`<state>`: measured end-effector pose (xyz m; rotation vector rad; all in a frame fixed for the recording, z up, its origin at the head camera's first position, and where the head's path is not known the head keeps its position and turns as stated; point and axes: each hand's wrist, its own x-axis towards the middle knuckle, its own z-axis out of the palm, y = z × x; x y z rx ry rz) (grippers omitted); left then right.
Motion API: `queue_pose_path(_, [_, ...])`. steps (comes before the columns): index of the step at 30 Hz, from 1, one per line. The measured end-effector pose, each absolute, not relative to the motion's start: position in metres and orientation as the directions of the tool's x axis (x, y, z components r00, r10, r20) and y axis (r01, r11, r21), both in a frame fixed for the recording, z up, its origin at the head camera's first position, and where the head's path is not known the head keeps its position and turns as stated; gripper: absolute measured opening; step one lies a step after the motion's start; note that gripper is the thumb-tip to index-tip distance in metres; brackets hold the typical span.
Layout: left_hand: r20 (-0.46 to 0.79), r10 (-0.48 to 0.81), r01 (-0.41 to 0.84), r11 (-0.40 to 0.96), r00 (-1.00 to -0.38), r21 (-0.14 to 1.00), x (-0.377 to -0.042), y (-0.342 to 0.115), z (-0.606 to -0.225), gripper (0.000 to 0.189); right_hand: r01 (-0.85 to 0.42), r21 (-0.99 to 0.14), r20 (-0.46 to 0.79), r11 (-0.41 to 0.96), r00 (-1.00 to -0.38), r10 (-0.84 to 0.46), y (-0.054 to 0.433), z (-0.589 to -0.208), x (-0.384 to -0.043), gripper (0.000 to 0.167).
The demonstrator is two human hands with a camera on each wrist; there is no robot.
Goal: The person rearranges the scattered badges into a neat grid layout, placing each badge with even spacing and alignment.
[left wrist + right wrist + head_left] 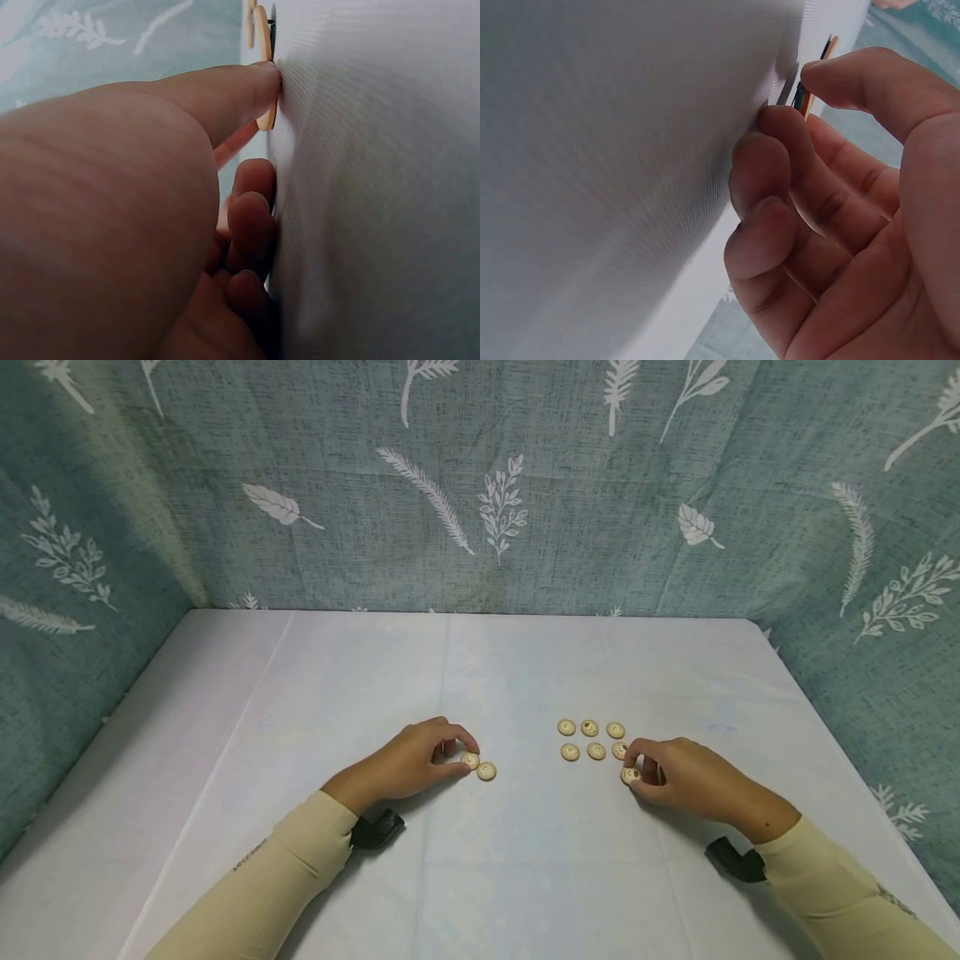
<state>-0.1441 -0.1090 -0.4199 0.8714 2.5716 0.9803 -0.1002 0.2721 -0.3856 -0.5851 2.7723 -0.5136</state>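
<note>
My left hand (416, 758) pinches a small, round, pale wooden disc (469, 760) between thumb and index finger, right at the tabletop. A second disc (487, 771) lies at its lower right edge. In the left wrist view the thumb covers much of the pinched disc (265, 120), and the other fingers are curled beneath. Over on the right, my right hand (693, 779) pinches another disc (631, 775), which has small dark marks on its face. Seen by the right wrist camera, that disc (808, 103) is edge-on with a dark underside, held slightly off the cloth.
Two rows of three similar discs lie between the hands, the back row around one disc (590, 727) and the front row around another (596, 751). A white cloth covers the table (525, 877). Green leaf-patterned curtain (337, 560) borders the back and both sides.
</note>
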Motion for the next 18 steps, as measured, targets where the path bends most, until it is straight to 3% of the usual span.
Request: queue_pose_path(18, [-0.04, 0.598, 0.427, 0.615, -0.8, 0.663, -0.1437, -0.1081, -0.4211, 0.022, -0.343, -0.38, -0.175, 0.859, -0.885, -0.431, 0.2718, -0.3884, -0.1013, 0.016])
